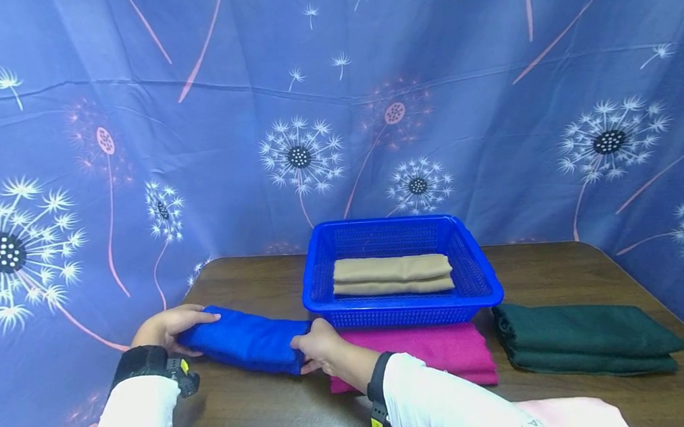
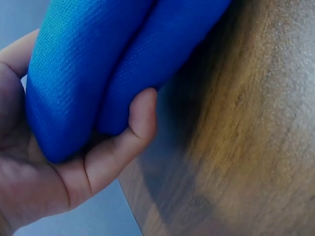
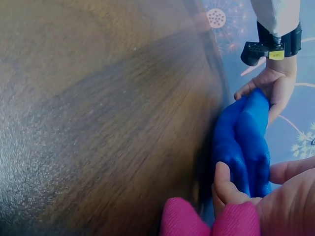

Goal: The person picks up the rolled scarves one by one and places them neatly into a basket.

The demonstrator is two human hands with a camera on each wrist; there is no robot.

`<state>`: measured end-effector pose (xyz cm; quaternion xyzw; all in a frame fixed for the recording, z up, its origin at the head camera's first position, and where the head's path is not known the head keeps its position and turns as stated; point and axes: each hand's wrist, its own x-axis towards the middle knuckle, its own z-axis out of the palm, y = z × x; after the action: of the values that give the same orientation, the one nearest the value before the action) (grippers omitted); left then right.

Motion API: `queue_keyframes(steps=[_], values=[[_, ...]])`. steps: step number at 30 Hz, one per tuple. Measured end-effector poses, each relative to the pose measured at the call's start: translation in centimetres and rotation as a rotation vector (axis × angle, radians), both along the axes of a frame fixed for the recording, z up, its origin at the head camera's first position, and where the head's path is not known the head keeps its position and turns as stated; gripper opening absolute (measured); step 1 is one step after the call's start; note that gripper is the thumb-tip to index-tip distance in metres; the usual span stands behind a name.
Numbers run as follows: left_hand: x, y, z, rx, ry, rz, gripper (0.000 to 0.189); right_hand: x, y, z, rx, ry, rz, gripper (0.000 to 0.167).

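A folded blue cloth (image 1: 246, 340) is held by both hands at the left side of the table, raised off the wood in the left wrist view. My left hand (image 1: 171, 329) grips its left end, and the fingers (image 2: 142, 115) curl under the two folded layers. At the other end my right hand (image 1: 323, 347) pinches the cloth, thumb on one side and fingers on the other, as the right wrist view shows. Just beside the right hand lies a folded magenta cloth (image 1: 427, 352), partly hidden by the forearm and the basket.
A blue plastic basket (image 1: 402, 313) stands at the back middle, holding a folded beige cloth (image 1: 392, 270). To the right lies a folded dark green cloth (image 1: 591, 334). A pale pink cloth (image 1: 579, 413) shows at the front edge of the wooden table (image 1: 263, 424). A patterned curtain hangs behind.
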<state>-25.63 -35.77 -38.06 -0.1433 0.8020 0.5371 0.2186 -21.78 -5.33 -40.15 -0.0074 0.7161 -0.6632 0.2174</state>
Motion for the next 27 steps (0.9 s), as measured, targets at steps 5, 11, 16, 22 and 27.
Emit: queue_keyframes(steps=[5, 11, 16, 22, 27], values=[[0.3, -0.1, 0.1, 0.004, 0.014, -0.008, 0.094, 0.4, 0.0, 0.7, -0.024, 0.002, 0.007, 0.052], [0.8, -0.1, 0.4, 0.004, 0.031, -0.024, 0.096, 1.0, 0.0, 1.1, -0.035, 0.012, 0.013, 0.054], [1.1, 0.0, 1.0, -0.008, 0.044, -0.057, 0.094, 1.6, -0.2, 0.8, -0.069, 0.034, 0.010, 0.046], [1.6, 0.0, 1.1, -0.017, 0.066, -0.083, 0.089, 2.0, -0.4, 0.5, -0.037, 0.017, -0.021, 0.069], [1.7, 0.1, 1.0, -0.021, 0.067, -0.090, 0.089, 1.8, -0.5, 0.3, -0.051, -0.002, -0.033, 0.080]])
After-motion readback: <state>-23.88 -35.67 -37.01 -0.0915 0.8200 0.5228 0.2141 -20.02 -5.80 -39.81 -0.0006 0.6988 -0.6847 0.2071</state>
